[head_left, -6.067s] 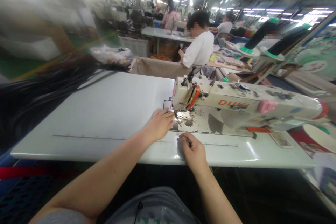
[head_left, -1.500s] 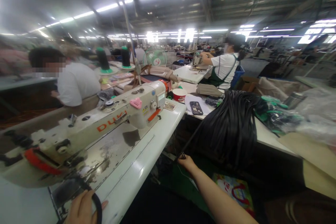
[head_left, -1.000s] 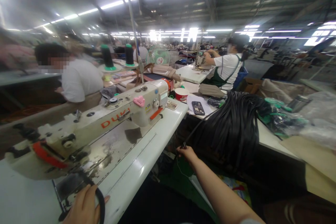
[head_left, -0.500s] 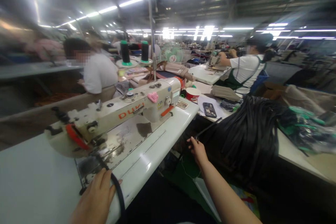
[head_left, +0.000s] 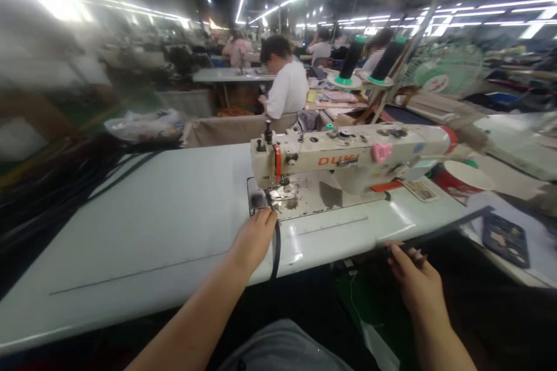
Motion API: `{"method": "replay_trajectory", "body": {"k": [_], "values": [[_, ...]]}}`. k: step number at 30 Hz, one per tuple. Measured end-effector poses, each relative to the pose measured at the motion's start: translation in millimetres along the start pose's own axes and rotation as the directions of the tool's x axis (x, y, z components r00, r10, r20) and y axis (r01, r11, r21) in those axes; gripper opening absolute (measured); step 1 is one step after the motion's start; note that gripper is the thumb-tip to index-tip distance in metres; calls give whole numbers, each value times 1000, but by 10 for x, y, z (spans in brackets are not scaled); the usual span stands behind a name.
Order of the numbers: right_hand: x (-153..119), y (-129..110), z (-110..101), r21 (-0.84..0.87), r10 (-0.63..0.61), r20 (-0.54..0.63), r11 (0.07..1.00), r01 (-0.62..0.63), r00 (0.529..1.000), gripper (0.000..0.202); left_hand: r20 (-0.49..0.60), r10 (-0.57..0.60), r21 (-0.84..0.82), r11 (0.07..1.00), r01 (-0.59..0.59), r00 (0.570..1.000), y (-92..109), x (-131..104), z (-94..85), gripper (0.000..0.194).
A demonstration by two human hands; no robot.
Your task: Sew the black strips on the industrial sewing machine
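Note:
A white sewing machine (head_left: 348,156) with orange trim stands on a white table (head_left: 174,214). A black strap (head_left: 277,246) runs from beneath the machine's needle area over the table's front edge. My left hand (head_left: 259,235) lies closed at the strap by the needle plate, its fingertips pressed on it. Off the front edge at the right, my right hand (head_left: 413,272) is closed in a pinch on a dark strip, blurred, that stretches up to the right.
Black straps (head_left: 47,185) hang at the far left. Thread cones (head_left: 351,61) stand behind the machine. At the right are a red and white tub (head_left: 463,178) and a dark tray (head_left: 505,239). A person in white (head_left: 288,87) sits beyond the table.
The view has swung left, so the machine appears further right. My left hand still rests by the needle area on the strap. My right hand now appears close to the table's front edge.

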State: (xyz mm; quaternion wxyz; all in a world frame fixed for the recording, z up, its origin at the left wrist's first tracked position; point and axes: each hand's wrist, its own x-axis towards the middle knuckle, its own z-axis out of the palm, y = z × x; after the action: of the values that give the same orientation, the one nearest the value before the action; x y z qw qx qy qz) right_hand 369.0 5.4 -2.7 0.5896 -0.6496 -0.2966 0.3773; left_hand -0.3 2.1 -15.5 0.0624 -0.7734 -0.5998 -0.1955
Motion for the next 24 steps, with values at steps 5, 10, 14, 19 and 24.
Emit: {"method": "replay_trajectory", "body": {"k": [5, 10, 14, 19, 24], "values": [[-135, -104, 107, -184, -39, 243, 979, 85, 969, 63, 77, -4, 20, 1000, 3, 997, 34, 19, -79, 38], [-221, -226, 202, -295, -211, 539, 859, 418, 815, 49, 94, 0, -36, 999, 4, 996, 74, 47, -173, 32], [-322, -370, 322, -284, -308, 642, 755, 591, 702, 33, 122, -27, -83, 996, 37, 992, 90, 57, -205, 35], [-402, -482, 430, -211, -306, 779, 693, 689, 547, 26, 138, -40, -90, 995, 53, 990, 103, 73, -249, 38], [-431, -506, 467, -236, -196, 842, 704, 670, 503, 35, 135, -26, -68, 997, 35, 991, 117, 92, -282, 32]]}}
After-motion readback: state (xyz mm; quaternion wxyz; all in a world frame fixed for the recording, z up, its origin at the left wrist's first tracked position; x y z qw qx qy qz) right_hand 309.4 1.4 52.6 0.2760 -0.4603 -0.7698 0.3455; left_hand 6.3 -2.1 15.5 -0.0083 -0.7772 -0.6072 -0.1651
